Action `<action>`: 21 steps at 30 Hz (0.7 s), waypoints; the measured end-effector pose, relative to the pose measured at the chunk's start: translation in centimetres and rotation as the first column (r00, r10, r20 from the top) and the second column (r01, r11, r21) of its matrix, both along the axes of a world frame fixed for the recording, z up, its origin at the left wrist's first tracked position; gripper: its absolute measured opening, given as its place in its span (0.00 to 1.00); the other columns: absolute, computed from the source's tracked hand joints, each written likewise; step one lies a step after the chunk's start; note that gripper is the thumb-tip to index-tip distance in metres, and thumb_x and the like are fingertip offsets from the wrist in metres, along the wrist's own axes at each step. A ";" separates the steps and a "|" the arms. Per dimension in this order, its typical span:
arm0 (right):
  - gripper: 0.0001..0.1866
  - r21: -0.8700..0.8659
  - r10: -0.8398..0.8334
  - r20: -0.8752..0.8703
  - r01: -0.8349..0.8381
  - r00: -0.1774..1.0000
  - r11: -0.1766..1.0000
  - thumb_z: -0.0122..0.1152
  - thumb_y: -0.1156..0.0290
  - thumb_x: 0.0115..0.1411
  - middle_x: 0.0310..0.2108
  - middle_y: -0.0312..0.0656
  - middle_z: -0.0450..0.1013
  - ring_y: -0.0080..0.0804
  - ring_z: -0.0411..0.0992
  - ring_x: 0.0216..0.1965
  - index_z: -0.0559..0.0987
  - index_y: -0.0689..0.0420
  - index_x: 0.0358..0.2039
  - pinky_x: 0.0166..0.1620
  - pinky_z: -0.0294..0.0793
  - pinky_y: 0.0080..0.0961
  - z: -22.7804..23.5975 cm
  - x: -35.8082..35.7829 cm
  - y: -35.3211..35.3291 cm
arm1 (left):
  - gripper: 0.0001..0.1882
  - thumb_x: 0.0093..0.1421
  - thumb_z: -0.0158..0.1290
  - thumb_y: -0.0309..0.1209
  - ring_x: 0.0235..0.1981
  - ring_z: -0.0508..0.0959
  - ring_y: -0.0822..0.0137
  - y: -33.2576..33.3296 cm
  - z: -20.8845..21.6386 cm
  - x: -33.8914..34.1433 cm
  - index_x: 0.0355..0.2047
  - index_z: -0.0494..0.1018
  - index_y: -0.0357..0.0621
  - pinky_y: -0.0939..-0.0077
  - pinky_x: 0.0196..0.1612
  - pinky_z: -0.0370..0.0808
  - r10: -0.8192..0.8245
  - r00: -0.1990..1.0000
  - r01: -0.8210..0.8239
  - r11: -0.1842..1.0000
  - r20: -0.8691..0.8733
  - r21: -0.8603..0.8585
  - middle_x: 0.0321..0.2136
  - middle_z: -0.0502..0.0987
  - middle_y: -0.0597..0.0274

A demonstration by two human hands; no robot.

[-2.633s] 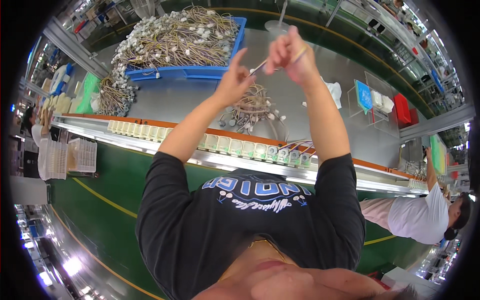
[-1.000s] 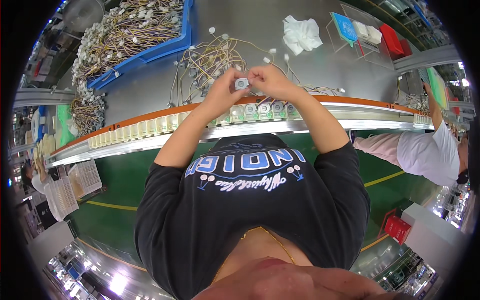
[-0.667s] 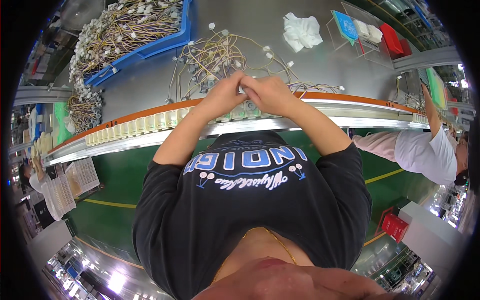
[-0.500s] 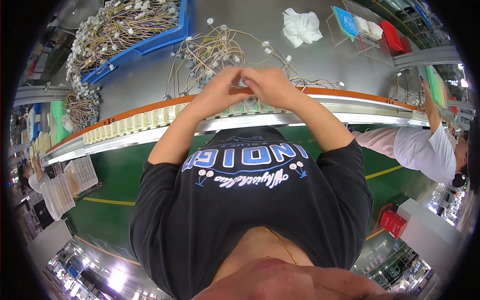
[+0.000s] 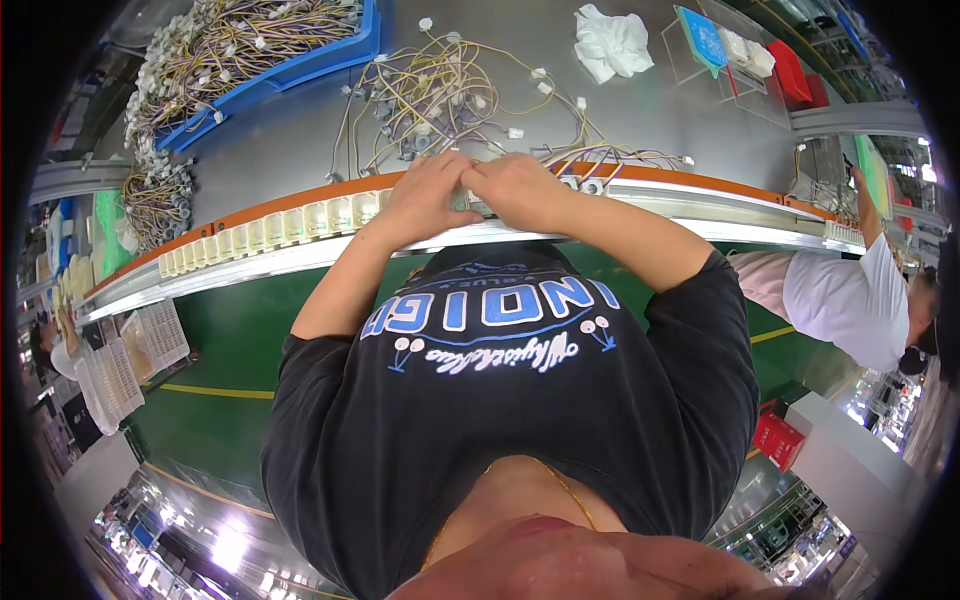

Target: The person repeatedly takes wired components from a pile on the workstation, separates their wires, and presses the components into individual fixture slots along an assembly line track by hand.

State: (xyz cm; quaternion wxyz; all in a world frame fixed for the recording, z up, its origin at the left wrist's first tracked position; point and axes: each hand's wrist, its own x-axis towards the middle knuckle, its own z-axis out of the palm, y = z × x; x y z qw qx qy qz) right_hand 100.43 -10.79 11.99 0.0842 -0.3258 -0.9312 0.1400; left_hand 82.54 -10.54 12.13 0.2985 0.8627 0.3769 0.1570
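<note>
Both my hands meet over the rail at the table's near edge. My left hand (image 5: pixel 428 202) is bent over the row of small white plastic housings (image 5: pixel 300 221), its fingers closed. Against it sits my right hand (image 5: pixel 518 192), fingers pressed together and pointing left. Whatever lies between the fingertips is hidden beneath them. Just beyond the hands is a loose tangle of yellowish and dark wires (image 5: pixel 430 98) with white and grey connectors. To the right of my right hand, several wires run from housings (image 5: pixel 594 186) across the orange strip (image 5: pixel 680 182).
A blue bin (image 5: pixel 270 103) heaped with wired connectors stands at the far left, and more spill beside it. Crumpled white tissue (image 5: pixel 612 45) lies at the back. Clear stands with a blue pad (image 5: pixel 703 40) and red bins (image 5: pixel 790 72) are far right. A co-worker (image 5: pixel 840 290) is at right.
Both hands have come down and nearer onto the row of housings, the right one slightly leftward. Housings with wires now show to the right of my right hand.
</note>
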 end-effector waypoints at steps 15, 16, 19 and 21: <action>0.10 0.106 -0.015 -0.176 0.035 0.984 0.994 0.55 0.77 0.37 0.26 0.44 0.65 0.40 0.68 0.29 0.67 0.61 0.24 0.31 0.67 0.32 0.2 -0.9 -1.1 | 0.28 0.41 0.58 0.37 0.44 0.66 0.59 0.0 -0.4 -0.2 0.43 0.64 0.43 0.68 0.46 0.59 -0.034 0.999 0.034 0.996 0.004 0.077 0.42 0.67 0.58; 0.10 0.144 -0.003 -0.212 0.034 0.977 0.989 0.55 0.77 0.37 0.26 0.44 0.65 0.40 0.68 0.29 0.67 0.61 0.24 0.31 0.67 0.32 0.4 -1.0 -1.0 | 0.25 0.42 0.56 0.36 0.43 0.67 0.59 0.1 -0.4 -0.2 0.42 0.64 0.43 0.68 0.46 0.59 0.008 1.000 -0.008 1.000 0.003 0.015 0.41 0.68 0.58; 0.07 0.039 0.005 -0.125 0.000 0.992 0.999 0.54 0.75 0.41 0.26 0.43 0.68 0.40 0.70 0.29 0.69 0.59 0.23 0.31 0.68 0.35 1.1 -0.7 -0.3 | 0.20 0.43 0.53 0.33 0.41 0.68 0.59 -0.2 -0.5 0.4 0.38 0.64 0.44 0.69 0.43 0.59 0.092 0.996 -0.092 0.996 -0.016 -0.010 0.37 0.68 0.60; 0.06 -0.227 -0.070 -0.057 0.055 0.996 0.972 0.54 0.74 0.43 0.24 0.42 0.70 0.39 0.71 0.29 0.70 0.58 0.25 0.31 0.69 0.33 1.8 0.4 0.6 | 0.17 0.43 0.51 0.31 0.39 0.68 0.60 -0.5 -0.5 0.8 0.35 0.65 0.44 0.69 0.41 0.59 0.127 0.991 -0.126 0.992 -0.036 0.028 0.35 0.69 0.60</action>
